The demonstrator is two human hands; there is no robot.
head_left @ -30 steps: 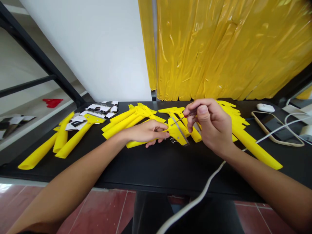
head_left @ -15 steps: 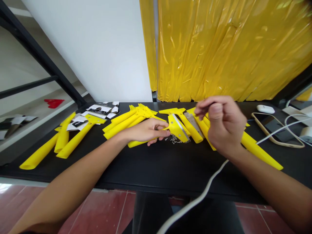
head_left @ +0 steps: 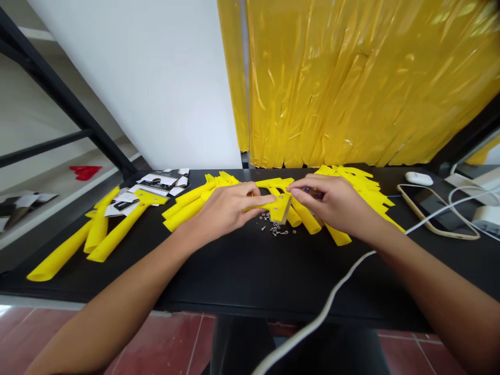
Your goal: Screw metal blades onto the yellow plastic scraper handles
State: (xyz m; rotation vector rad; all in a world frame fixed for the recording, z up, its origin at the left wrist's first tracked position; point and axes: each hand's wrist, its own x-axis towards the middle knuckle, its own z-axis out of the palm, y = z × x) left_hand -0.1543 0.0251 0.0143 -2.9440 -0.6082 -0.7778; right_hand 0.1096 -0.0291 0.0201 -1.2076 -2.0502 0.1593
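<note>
Pinched between the thumb and fingers of my left hand [head_left: 232, 205] is a yellow scraper [head_left: 276, 211], its flat head tilted to the right. Two small fasteners and a metal strip show on that head. My right hand [head_left: 338, 200] is closed around the dark, partly see-through handle of a screwdriver [head_left: 314, 193]. Its fingertips are at the scraper head's upper right edge, and they hide the screwdriver's shaft and tip. On the black table [head_left: 242, 276] just below the scraper lie loose small screws and nuts [head_left: 279, 230].
Yellow scraper handles [head_left: 187, 208] lie in piles left and right of my hands. More handles [head_left: 119, 229] rest at far left beside printed cards [head_left: 166, 179]. A white cable [head_left: 332, 299] crosses the table front. At right are a phone [head_left: 433, 208] and a white case [head_left: 419, 178].
My right hand has come down and left to the scraper head, and the screwdriver handle now shows in it. My left hand keeps its hold while the scraper has turned slightly.
</note>
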